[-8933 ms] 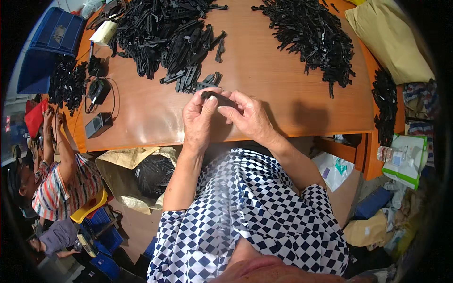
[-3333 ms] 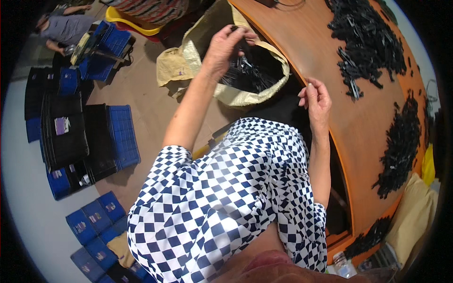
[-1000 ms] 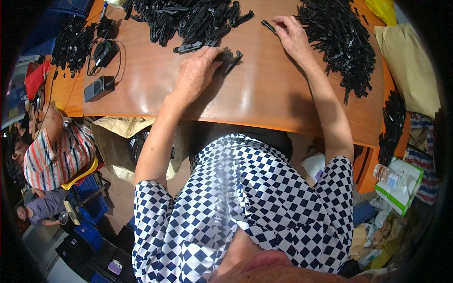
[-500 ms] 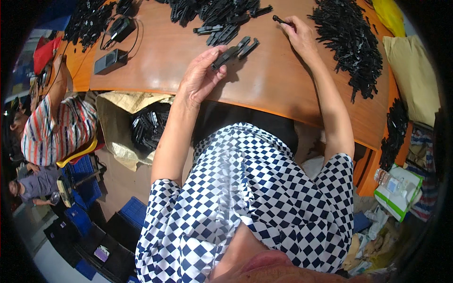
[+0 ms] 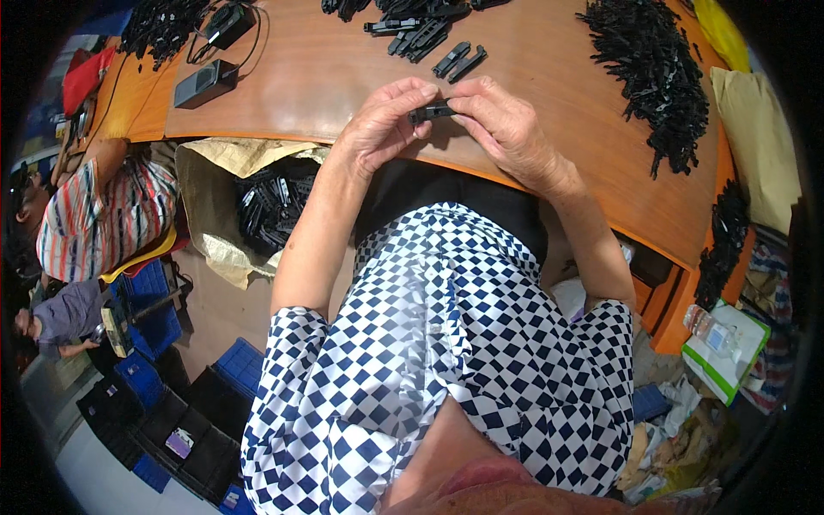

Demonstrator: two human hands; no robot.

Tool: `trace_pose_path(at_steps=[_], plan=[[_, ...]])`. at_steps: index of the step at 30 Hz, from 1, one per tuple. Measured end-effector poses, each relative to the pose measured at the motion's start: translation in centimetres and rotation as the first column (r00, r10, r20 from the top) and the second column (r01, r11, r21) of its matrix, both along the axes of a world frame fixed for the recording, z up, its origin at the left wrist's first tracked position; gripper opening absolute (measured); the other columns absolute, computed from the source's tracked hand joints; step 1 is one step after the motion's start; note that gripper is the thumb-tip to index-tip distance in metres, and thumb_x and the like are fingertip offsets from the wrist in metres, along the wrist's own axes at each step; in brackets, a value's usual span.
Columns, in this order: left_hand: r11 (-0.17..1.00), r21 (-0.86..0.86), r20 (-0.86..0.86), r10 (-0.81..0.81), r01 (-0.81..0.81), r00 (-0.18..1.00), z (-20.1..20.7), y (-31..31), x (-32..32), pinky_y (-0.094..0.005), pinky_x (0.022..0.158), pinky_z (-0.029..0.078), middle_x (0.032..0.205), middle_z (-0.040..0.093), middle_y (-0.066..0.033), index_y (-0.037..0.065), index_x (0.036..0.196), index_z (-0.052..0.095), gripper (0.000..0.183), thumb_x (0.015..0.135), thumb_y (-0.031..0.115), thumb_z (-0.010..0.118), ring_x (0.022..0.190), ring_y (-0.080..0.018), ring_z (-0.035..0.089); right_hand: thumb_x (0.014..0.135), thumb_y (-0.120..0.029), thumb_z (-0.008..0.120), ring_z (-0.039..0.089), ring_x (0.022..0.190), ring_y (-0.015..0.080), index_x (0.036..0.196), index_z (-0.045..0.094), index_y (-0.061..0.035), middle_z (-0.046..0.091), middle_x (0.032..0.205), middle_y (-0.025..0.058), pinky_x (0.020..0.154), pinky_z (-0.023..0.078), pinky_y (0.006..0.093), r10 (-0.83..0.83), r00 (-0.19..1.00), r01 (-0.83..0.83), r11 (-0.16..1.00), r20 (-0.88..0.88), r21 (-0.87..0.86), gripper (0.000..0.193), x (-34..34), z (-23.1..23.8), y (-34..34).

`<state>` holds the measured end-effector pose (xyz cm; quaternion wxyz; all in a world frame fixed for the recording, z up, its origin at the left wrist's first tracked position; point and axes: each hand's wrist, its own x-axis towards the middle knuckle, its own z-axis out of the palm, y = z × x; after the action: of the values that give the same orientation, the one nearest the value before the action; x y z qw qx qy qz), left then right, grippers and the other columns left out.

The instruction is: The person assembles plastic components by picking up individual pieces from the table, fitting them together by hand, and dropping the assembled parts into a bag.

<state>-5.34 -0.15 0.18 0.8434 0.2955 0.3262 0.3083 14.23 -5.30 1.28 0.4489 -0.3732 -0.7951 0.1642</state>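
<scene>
My left hand [image 5: 388, 127] is closed around a short black plastic part [image 5: 429, 112], held just above the table near its front edge. My right hand [image 5: 508, 129] meets it from the right, its thumb and fingers pinching the part's right end. Anything else between those fingers is hidden. Just beyond my hands, two black plastic pieces [image 5: 459, 62] lie side by side on the table. A heap of similar black parts [image 5: 421, 30] lies farther back, and a large pile of thin black pieces [image 5: 652, 81] spreads to the right.
On the brown table [image 5: 300, 94], a black power adapter [image 5: 206, 84] with a cable sits at left. An open sack [image 5: 202, 193] of black parts stands below the front edge. A person in a striped shirt [image 5: 107, 215] sits at left. Blue crates [image 5: 150, 322] stand behind.
My right hand has come left and nearer from beside the right pile, bringing a small black piece to the part in my left hand. My two hands now meet there.
</scene>
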Motion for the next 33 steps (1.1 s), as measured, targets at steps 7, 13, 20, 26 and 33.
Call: trace_pose_path(at_steps=[7, 13, 20, 26, 33], plan=[[1.000, 0.008, 0.039, 0.022, -0.022, 0.999, -0.2, -0.1, 0.1, -0.0241, 0.065, 0.048, 0.091, 0.064, -0.0055, 0.004, 0.096, 0.062, 0.026, 0.091, 0.030, 0.062, 0.081, -0.0108, 0.059, 0.076, 0.003, 0.067, 0.063, 0.081, 0.0288, 0.094, 0.059, -0.0006, 0.059, 0.090, 0.0118, 0.067, 0.053, 0.0340, -0.081, 0.995, 0.075, 0.993, -0.056, -0.095, 0.019, -0.9, -1.3, -0.5], [0.920, 0.261, 0.057, 0.286, -0.291, 0.956, -0.8, -3.1, 2.9, -0.0269, 0.083, 0.048, 0.102, 0.063, -0.0057, 0.000, 0.120, 0.056, 0.040, 0.091, 0.025, 0.063, 0.090, -0.0114, 0.059, 0.075, 0.005, 0.068, 0.064, 0.080, 0.0276, 0.093, 0.060, -0.0011, 0.059, 0.089, 0.0117, 0.065, 0.054, 0.0335, -0.295, 0.942, 0.301, 0.953, -0.162, 0.017, 0.021, -2.1, -1.6, -0.1], [0.884, 0.245, -0.051, 0.421, -0.398, 0.905, -0.9, -3.2, 3.7, -0.0241, 0.078, 0.050, 0.108, 0.064, -0.0084, 0.002, 0.110, 0.057, 0.028, 0.091, 0.021, 0.063, 0.090, -0.0114, 0.061, 0.077, 0.005, 0.066, 0.064, 0.080, 0.0256, 0.094, 0.061, -0.0007, 0.060, 0.093, 0.0112, 0.065, 0.053, 0.0317, -0.353, 0.924, 0.348, 0.936, -0.146, -0.060, 0.019, -3.7, -2.0, -0.8], [0.907, 0.233, 0.034, 0.353, -0.351, 0.935, -0.3, -2.3, 2.8, -0.0257, 0.080, 0.050, 0.108, 0.065, -0.0101, 0.001, 0.110, 0.058, 0.028, 0.090, 0.021, 0.063, 0.091, -0.0127, 0.062, 0.077, -0.018, 0.074, 0.065, 0.086, 0.0230, 0.106, 0.059, -0.0042, 0.062, 0.096, 0.0102, 0.069, 0.052, 0.0337, -0.485, 0.863, 0.414, 0.837, -0.138, -0.358, 0.036, -2.8, -0.9, -1.5], [0.922, 0.272, 0.086, 0.261, -0.275, 0.961, -0.2, -1.6, 2.5, -0.0320, 0.090, 0.049, 0.108, 0.064, -0.0148, -0.001, 0.112, 0.058, 0.032, 0.087, 0.016, 0.066, 0.096, -0.0195, 0.062, 0.080, -0.026, 0.073, 0.068, 0.081, 0.0237, 0.107, 0.057, -0.0010, 0.068, 0.089, 0.0149, 0.069, 0.053, 0.0327, -0.313, 0.913, 0.050, 0.725, -0.263, -0.687, 0.040, -1.9, 0.0, -0.8]])
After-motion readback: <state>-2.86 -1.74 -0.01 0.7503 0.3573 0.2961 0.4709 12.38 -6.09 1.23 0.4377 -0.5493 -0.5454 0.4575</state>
